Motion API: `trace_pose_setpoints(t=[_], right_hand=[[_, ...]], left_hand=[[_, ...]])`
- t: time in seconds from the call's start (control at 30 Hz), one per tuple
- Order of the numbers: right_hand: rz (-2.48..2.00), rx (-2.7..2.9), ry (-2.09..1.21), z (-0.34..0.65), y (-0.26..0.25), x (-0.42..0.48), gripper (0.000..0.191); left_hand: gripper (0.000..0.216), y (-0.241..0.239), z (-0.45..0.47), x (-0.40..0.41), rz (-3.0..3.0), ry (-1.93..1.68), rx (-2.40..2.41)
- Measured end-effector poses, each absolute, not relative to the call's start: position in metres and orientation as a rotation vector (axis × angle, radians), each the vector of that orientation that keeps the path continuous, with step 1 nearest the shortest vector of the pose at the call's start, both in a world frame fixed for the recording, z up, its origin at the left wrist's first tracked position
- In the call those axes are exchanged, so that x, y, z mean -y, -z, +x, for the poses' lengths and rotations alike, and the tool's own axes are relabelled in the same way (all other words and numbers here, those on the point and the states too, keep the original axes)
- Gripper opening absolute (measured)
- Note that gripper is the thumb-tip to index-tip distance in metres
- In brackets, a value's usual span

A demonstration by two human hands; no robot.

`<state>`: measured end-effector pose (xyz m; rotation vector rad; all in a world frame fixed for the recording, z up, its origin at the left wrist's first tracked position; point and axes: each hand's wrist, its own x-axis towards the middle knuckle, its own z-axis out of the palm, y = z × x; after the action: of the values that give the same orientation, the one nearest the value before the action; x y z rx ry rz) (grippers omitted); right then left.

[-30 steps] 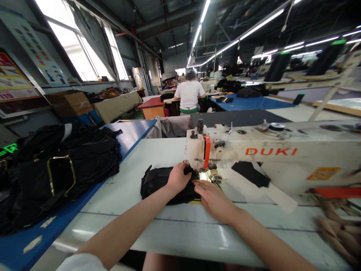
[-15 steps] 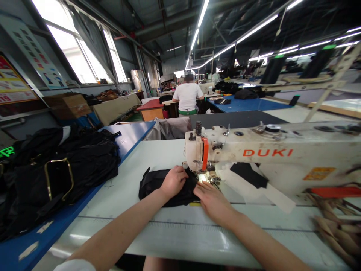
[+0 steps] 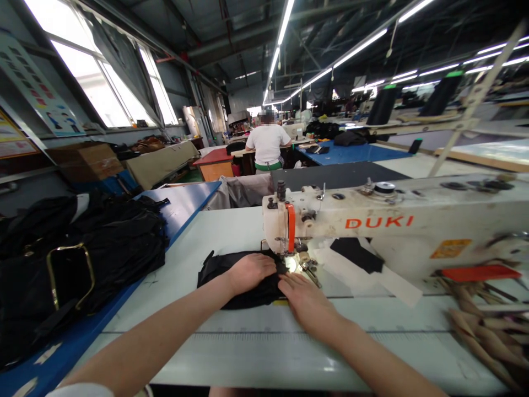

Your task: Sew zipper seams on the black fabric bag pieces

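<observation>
A small black fabric piece (image 3: 219, 267) lies on the pale sewing table (image 3: 215, 231), under the head of a white DUKI sewing machine (image 3: 372, 220). My left hand (image 3: 250, 272) lies flat on top of the fabric, fingers pointing toward the needle area (image 3: 294, 263). My right hand (image 3: 303, 298) rests flat at the fabric's right edge, just in front of the lit presser foot, fingers stretched out. Neither hand grips anything.
A heap of black bags with gold trim (image 3: 70, 259) covers the blue side table at left. Black and white pieces (image 3: 359, 256) lie behind the machine head. Paper thread cones (image 3: 487, 325) lie at right. A person in a white shirt (image 3: 266, 146) sits farther back.
My left hand has flattened on the fabric and both hands have slid slightly toward me. The camera has tilted a little, shifting the scene left.
</observation>
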<state>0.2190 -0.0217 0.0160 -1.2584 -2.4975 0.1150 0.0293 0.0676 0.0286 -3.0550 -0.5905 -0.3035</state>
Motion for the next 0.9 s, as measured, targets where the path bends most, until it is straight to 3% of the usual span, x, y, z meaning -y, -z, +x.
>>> trace_pose_setpoints(t=[0.37,0.9], right_hand=[[-1.288,2.460,-0.113,0.221,-0.012,0.032,0.032],[-1.271,2.451,-0.131,0.221,-0.012,0.032,0.032]], left_hand=[[0.017,-0.043,0.041,-0.070,-2.869,0.108,0.422],[0.015,-0.037,0.050,-0.052,-2.896,0.052,0.649]])
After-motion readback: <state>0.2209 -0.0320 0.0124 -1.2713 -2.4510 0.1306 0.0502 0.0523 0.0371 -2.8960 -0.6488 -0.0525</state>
